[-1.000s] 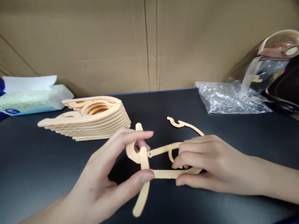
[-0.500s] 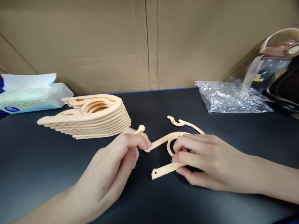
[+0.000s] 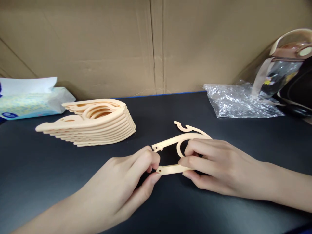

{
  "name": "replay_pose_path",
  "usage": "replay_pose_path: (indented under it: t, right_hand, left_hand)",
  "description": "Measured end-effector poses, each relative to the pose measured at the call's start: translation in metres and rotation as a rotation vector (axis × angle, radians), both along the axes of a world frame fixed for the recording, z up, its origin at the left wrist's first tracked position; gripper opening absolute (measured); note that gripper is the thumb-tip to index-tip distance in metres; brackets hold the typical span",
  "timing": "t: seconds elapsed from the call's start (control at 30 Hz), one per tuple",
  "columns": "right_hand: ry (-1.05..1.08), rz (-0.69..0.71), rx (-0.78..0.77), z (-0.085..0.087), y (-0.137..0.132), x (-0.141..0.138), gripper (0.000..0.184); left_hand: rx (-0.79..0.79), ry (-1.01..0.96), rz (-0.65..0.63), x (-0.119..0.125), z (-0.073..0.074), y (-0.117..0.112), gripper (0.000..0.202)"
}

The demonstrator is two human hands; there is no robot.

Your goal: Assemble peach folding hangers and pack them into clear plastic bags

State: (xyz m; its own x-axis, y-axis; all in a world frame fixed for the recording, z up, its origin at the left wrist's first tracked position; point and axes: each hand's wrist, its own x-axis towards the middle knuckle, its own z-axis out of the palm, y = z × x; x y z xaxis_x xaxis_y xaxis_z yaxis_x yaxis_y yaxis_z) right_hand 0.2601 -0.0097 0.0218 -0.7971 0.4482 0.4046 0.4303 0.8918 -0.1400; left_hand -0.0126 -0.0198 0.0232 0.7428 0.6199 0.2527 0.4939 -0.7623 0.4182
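Note:
My right hand [image 3: 214, 165] is closed around a cream plastic folding hanger [image 3: 180, 139] just above the table. Two of the hanger's arms point left, one above the other, each with a small hole at its end. Pinched in my left hand [image 3: 136, 175] is a small cream plastic piece [image 3: 159, 149]; only its knobbed tip shows, against the upper arm's end. The left thumb and fingers also meet the lower arm's end. A curved, notched part [image 3: 186, 127] of the same cream plastic extends behind the right hand. My right fingers hide the hanger's middle.
On the dark table [image 3: 156, 211], a stack of cream folding hangers [image 3: 104, 126] stands at left, before a tissue pack [image 3: 34, 99]. A crinkled clear plastic bag [image 3: 239, 100] and a drink bottle [image 3: 280, 71] are at right. Cardboard [image 3: 97, 48] rises behind.
My left hand has moved right and down, bringing the small piece's tip to the upper arm's end. The lower arm's end has swung up slightly, and the left fingertips now meet it.

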Motion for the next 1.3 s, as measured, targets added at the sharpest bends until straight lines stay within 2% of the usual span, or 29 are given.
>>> replay_pose_path:
  t: [0.17,0.43,0.57,0.73,0.93,1.1,1.3]
  right_hand:
    - [0.007,0.004,0.042,0.001,0.000,0.000,0.028]
    - [0.047,0.022,0.047,0.002,-0.001,0.001,0.021]
    - [0.038,0.024,0.051,0.002,-0.001,0.000,0.021]
    - [0.002,0.019,0.054,0.001,-0.001,-0.001,0.026]
    - [-0.036,0.008,0.064,-0.002,-0.002,0.000,0.028]
    - [-0.015,-0.007,0.068,-0.003,-0.004,0.001,0.025]
    - [-0.006,-0.020,0.120,-0.005,-0.004,0.000,0.026]
  left_hand:
    - [-0.002,-0.035,-0.015,-0.001,-0.003,0.000,0.011]
    - [0.026,-0.035,-0.047,-0.002,-0.004,0.001,0.011]
    - [0.074,-0.043,-0.021,-0.004,-0.009,0.000,0.025]
    - [0.036,-0.067,0.064,-0.005,-0.013,-0.003,0.037]
    - [-0.022,-0.088,0.068,-0.001,-0.007,-0.003,0.023]
    - [0.002,0.000,0.061,0.002,0.000,-0.002,0.026]
    - [0.021,0.022,0.043,0.003,-0.002,-0.004,0.021]
